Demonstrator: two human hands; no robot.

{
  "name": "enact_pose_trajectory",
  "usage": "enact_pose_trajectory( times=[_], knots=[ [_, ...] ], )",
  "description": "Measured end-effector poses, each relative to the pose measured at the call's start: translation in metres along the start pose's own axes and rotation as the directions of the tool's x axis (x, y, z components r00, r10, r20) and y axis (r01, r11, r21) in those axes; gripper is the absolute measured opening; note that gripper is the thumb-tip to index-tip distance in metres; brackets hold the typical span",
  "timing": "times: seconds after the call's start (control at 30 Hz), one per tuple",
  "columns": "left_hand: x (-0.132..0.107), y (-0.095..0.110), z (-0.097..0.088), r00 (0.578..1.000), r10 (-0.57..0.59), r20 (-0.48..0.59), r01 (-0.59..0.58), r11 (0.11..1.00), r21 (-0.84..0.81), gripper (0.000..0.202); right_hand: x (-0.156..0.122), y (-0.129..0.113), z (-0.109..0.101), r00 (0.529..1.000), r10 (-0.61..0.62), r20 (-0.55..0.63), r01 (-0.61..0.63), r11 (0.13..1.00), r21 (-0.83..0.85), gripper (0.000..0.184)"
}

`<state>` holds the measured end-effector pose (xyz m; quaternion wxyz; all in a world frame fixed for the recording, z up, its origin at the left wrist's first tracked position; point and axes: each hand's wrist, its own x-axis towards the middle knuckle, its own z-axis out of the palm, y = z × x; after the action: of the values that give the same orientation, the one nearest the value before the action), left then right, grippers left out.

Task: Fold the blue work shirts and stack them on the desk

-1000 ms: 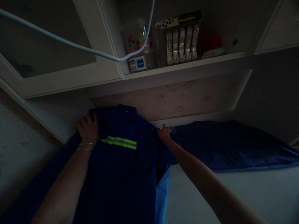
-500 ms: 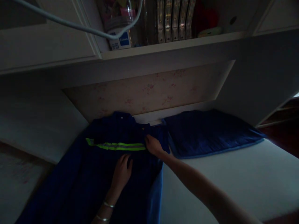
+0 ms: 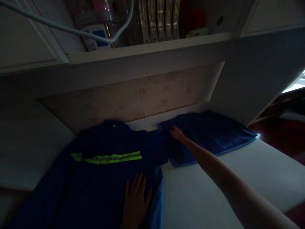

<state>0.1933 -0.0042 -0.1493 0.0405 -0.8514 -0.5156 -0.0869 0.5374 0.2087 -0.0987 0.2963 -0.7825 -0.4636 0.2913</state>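
A dark blue work jacket [image 3: 100, 184] lies spread on the white surface, its collar toward the back wall and a yellow-green and grey reflective band [image 3: 111, 158] across it. My left hand [image 3: 136, 198] rests flat on the jacket below the band, fingers spread. Farther right, my right hand [image 3: 176, 132] is closed in a pinch on the jacket's sleeve [image 3: 154, 141], which stretches out to the right. Under and beside that hand lies a dark blue cloth [image 3: 212, 133] with a lighter blue edge. The fingertips of my right hand are partly hidden.
A white tabletop [image 3: 202, 190] extends to the right. Behind stands a floral-patterned panel [image 3: 143, 95] under a shelf [image 3: 147, 49] holding metal pieces [image 3: 160, 22] and a clear container [image 3: 95, 19]. A white cable [image 3: 71, 31] hangs across the upper left. The light is dim.
My right hand has moved right, drawing the sleeve out over the edge of the blue cloth. My left hand has shifted right and nearer, and now lies flat. The view has turned slightly right.
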Motion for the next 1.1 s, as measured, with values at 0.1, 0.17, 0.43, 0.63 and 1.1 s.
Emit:
enact_pose_trajectory(
  times=[0.1,0.17,0.43,0.63,1.1],
  knots=[
    [0.002,-0.002,0.001,1.000,0.007,0.008,-0.007,1.000,0.028,0.057,0.018,-0.013,0.009,1.000,0.009,0.021,-0.007,0.994,-0.110,0.049],
    [0.004,-0.003,0.000,1.000,-0.002,0.018,0.001,0.999,0.033,0.060,0.024,-0.018,0.016,1.000,0.015,0.021,-0.012,0.986,-0.166,0.057],
    [0.021,-0.010,-0.004,0.995,-0.077,0.063,0.078,0.997,-0.009,0.061,0.024,-0.005,0.027,0.998,-0.026,-0.053,0.020,0.994,-0.110,0.039],
    [0.035,-0.014,-0.003,0.989,-0.145,0.038,0.145,0.989,-0.001,0.060,-0.001,0.018,-0.006,0.995,-0.011,-0.102,0.042,0.952,0.304,0.033],
    [0.078,0.076,-0.063,0.952,0.018,-0.307,-0.149,0.899,-0.411,0.024,-0.294,0.201,-0.142,0.945,0.306,0.117,-0.326,0.850,0.414,0.043]
  ],
)
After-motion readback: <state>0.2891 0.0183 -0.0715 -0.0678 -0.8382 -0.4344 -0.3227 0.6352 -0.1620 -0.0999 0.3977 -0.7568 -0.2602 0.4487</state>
